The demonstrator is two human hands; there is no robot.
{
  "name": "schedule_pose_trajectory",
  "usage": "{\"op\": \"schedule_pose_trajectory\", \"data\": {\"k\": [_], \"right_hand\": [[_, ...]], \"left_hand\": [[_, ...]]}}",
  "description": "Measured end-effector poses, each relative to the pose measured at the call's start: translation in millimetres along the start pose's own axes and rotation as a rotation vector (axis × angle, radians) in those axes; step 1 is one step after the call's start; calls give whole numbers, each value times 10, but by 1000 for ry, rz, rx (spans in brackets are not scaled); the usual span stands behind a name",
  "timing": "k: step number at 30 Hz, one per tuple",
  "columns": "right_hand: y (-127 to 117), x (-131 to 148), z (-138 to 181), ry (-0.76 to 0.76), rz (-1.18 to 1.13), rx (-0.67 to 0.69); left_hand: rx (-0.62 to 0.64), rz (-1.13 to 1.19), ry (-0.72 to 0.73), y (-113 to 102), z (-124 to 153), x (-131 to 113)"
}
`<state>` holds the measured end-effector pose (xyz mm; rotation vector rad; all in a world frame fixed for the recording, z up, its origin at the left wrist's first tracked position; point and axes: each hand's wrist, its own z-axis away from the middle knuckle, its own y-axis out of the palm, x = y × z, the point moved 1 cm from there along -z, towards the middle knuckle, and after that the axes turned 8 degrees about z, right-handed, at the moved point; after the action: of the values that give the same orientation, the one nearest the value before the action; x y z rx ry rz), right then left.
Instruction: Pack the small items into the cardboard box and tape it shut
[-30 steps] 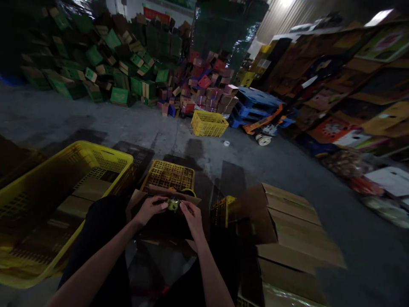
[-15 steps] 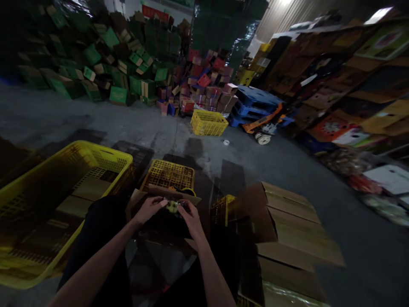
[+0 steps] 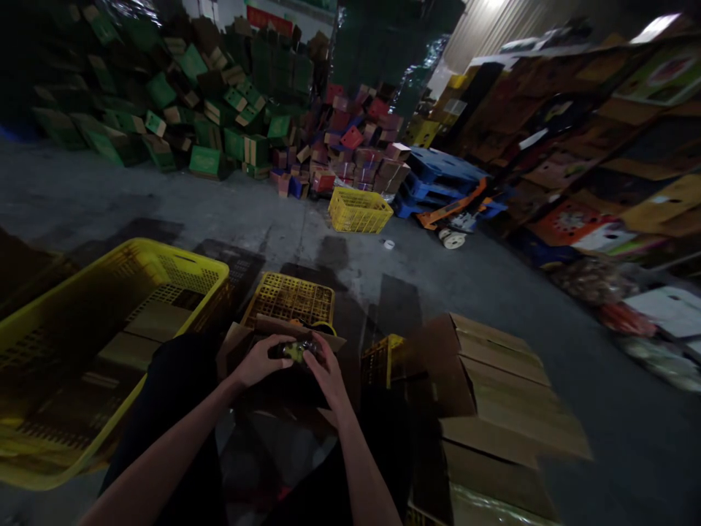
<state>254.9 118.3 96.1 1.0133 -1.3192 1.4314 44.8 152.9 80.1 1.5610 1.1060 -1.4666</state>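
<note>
Between my hands, over an open cardboard box (image 3: 233, 343), is a small clear plastic pack (image 3: 296, 351) with yellow-green pieces in it, too dim to name. My left hand (image 3: 266, 359) grips its left end, thumb toward the middle. My right hand (image 3: 327, 365) holds the right end, fingers curled over the far side. The box sits between my knees, and its dark inside cannot be made out. Just beyond it lies an upturned yellow crate (image 3: 293, 298), with a black and yellow item (image 3: 320, 329) partly hidden behind the box flap.
A large yellow crate (image 3: 211, 272) holding cardboard stands at my left. Flattened cardboard (image 3: 509, 387) is stacked at my right. Farther off are another yellow crate (image 3: 360, 212), blue pallets (image 3: 443, 166), an orange pallet jack (image 3: 452, 204) and heaps of green boxes (image 3: 207, 161).
My fingers have shifted around the pack, and it is turned so that more of its clear, shiny surface shows. The view has moved very slightly.
</note>
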Motion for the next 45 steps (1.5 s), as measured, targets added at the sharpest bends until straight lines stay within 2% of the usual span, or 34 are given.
{"op": "schedule_pose_trajectory", "data": {"k": [6, 9, 18, 24, 28, 33, 36, 40, 45], "right_hand": [[-15, 59, -7, -262, 238, 74], [-25, 76, -17, -307, 280, 98], [-32, 142, 3, -211, 212, 31], [-46, 190, 15, -180, 165, 10], [-66, 183, -10, -160, 146, -20], [-86, 140, -42, -115, 122, -20], [-56, 113, -38, -49, 68, 22], [7, 109, -13, 71, -28, 94], [3, 160, 7, 46, 36, 150]], "left_hand": [[-46, 41, -64, -40, 2, -19], [-34, 82, -88, -30, 3, -37], [-3, 131, -162, 8, -8, -17], [55, 165, -114, 20, 8, -39], [22, 100, -42, 24, 33, -50], [43, 124, -48, 27, 38, -37], [38, 97, -67, 2, 12, -40], [-37, -35, -89, -68, -20, -62], [-71, -139, -123, -84, -10, -44]]}}
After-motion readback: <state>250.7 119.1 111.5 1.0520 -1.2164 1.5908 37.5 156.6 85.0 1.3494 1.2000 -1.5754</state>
